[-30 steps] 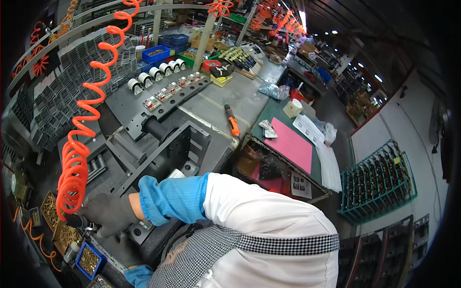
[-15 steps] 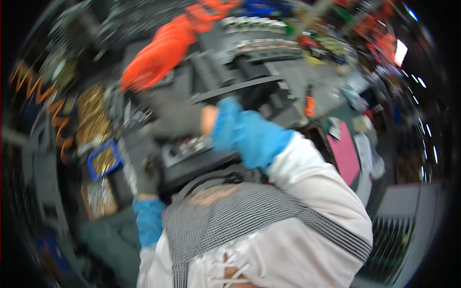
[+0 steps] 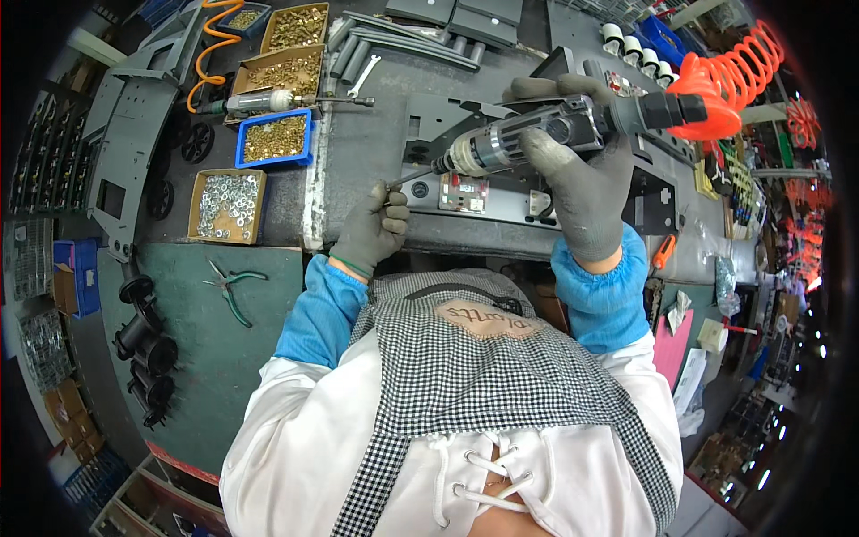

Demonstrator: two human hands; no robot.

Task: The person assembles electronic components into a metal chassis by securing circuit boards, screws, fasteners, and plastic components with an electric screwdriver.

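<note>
My right hand (image 3: 586,197), in a grey work glove, is wrapped round the body of a pneumatic screwdriver (image 3: 488,149). The tool lies nearly level, its long thin bit (image 3: 413,175) slanting down to the left. At the bit's tip, my gloved left hand (image 3: 371,228) is closed in a pinch; anything small between those fingertips is hidden. An orange coiled air hose (image 3: 711,94) trails from the tool's rear end. Below the screwdriver sits a grey metal panel (image 3: 514,204) with a small labelled part (image 3: 463,192) on it.
To the left stand a blue tray of brass screws (image 3: 276,140), a box of washers (image 3: 225,204) and a second screwdriver (image 3: 268,101). A wrench (image 3: 364,77) lies beside grey tubes (image 3: 355,55). Pliers (image 3: 233,288) rest on a green mat; an orange-handled cutter (image 3: 663,251) lies right.
The view has swung, and the picture is sharper. My right hand, earlier low over the bench, now holds up the screwdriver. My left hand has come up to the bit's tip.
</note>
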